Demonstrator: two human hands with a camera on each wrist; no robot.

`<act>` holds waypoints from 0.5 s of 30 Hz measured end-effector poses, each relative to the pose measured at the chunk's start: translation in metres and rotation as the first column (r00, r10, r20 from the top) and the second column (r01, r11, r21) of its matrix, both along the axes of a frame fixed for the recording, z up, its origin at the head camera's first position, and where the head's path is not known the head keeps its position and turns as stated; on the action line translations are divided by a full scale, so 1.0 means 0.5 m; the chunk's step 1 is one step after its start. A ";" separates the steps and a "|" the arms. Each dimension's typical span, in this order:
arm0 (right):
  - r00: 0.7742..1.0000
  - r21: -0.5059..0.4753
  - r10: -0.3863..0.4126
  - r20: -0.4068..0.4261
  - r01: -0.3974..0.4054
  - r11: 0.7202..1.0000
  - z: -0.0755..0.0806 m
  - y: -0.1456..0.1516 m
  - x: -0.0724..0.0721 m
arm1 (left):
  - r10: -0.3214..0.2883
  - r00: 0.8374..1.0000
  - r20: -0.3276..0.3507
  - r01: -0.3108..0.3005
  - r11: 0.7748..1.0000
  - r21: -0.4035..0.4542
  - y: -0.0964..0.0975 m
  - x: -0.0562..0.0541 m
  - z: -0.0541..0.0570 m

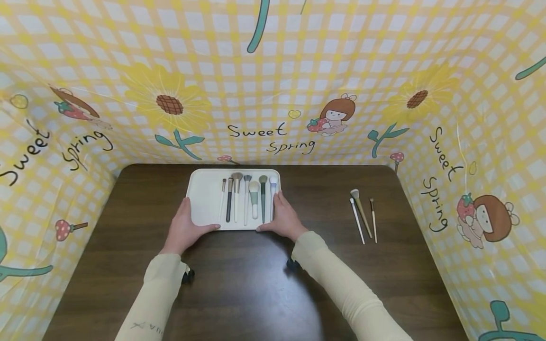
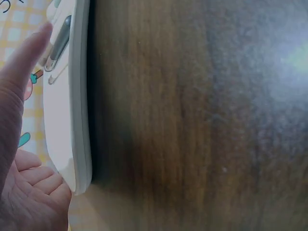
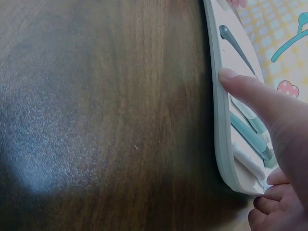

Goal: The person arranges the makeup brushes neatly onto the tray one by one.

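1. As the head view looks down on the dark wooden table (image 1: pixel 239 284), a white tray (image 1: pixel 204 201) lies toward its far edge, between a person's two hands. The left hand (image 1: pixel 183 232) grips the tray's left end, thumb stretched along the near rim; the right hand (image 1: pixel 286 221) holds the right end likewise, its thumb on the near rim. Seven makeup brushes (image 1: pixel 253 194) lie side by side on the tray, heads toward the far side, filling its middle and right, while its left part is bare. Well apart to the right, three loose brushes (image 1: pixel 361 213) lie on the table. Yellow checked cloth (image 1: pixel 264 90) printed with sunflowers and lettering rises behind and at both sides.

2. In the left wrist view, the thumb reaches over the tray near some brush handles, and the other fingers bend at the tray's end. A dark band runs beside the rim; whether the tray rests flat or is slightly raised, I cannot quite tell.

3. In the right wrist view, the thumb tip presses on the rim, with the other fingers curled at the tray's end corner, near a white handle (image 3: pixel 248 161).
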State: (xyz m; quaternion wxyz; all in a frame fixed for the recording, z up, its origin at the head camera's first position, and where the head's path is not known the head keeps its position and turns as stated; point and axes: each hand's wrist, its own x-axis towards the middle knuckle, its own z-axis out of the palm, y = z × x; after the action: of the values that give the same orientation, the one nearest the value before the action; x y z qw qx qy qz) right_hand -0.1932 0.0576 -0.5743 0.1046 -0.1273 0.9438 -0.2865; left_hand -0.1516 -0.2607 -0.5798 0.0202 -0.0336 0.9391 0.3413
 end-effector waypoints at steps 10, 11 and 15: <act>1.000 0.004 0.009 -0.018 -0.009 1.000 -0.011 0.002 -0.001 | -0.028 1.000 0.008 0.028 0.999 -0.032 -0.005 -0.003 -0.013; 1.000 0.005 0.011 -0.021 -0.011 1.000 -0.013 0.002 -0.002 | -0.030 1.000 0.004 0.031 0.999 -0.039 -0.005 -0.003 -0.013; 0.999 -0.008 0.012 -0.037 -0.013 1.000 -0.017 0.005 -0.002 | -0.037 0.999 -0.003 0.037 0.997 -0.061 -0.002 -0.003 -0.010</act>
State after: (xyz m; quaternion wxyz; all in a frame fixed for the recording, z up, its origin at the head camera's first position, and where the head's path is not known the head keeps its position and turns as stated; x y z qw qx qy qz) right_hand -0.1942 0.0599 -0.5831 0.0884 -0.1389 0.9436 -0.2874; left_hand -0.1530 -0.2616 -0.5848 0.0236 -0.0162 0.9496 0.3122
